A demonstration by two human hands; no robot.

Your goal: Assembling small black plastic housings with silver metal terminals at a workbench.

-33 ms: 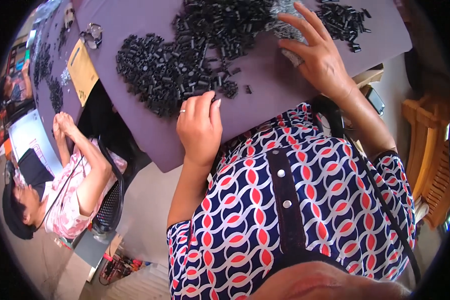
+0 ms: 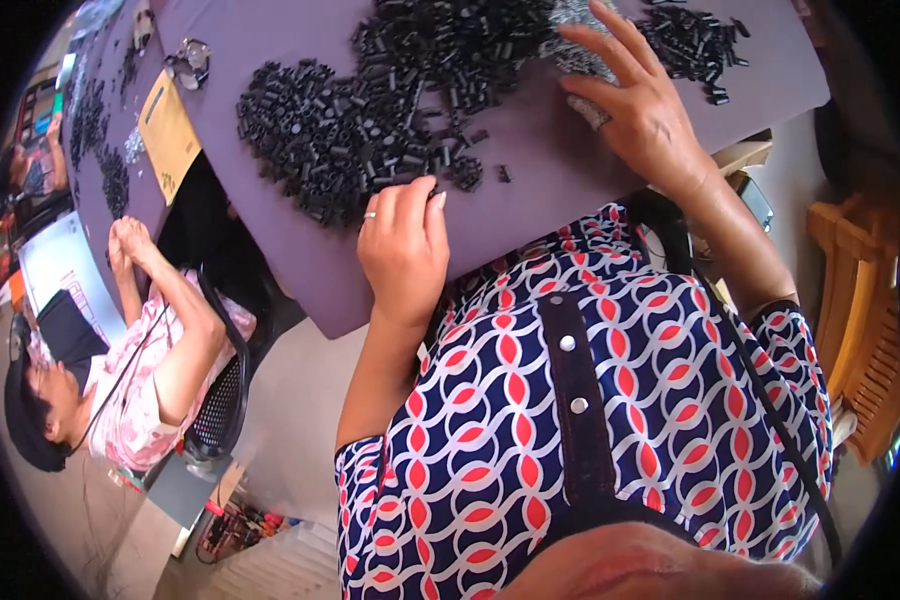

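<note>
At the near edge of a heap of small black cylindrical pieces (image 2: 310, 130) is my left hand (image 2: 403, 245), its fingers curled together. Whatever lies at its fingertips is mostly hidden. My right hand (image 2: 645, 115) reaches over a heap of small silvery metal pieces (image 2: 580, 55), fingers spread apart and the palm facing down. Some silvery pieces show between the thumb and fingers. Between my hands, a single black piece (image 2: 504, 174) lies apart on the purple-grey tabletop (image 2: 540, 190).
More black pieces (image 2: 692, 50) lie beyond my right hand. A yellow-brown envelope (image 2: 168, 135) is at the table's left side, near a clear plastic bag (image 2: 188, 62). Another person (image 2: 160, 370) sits at the left, hands together. At the right stands a wooden chair (image 2: 850, 290).
</note>
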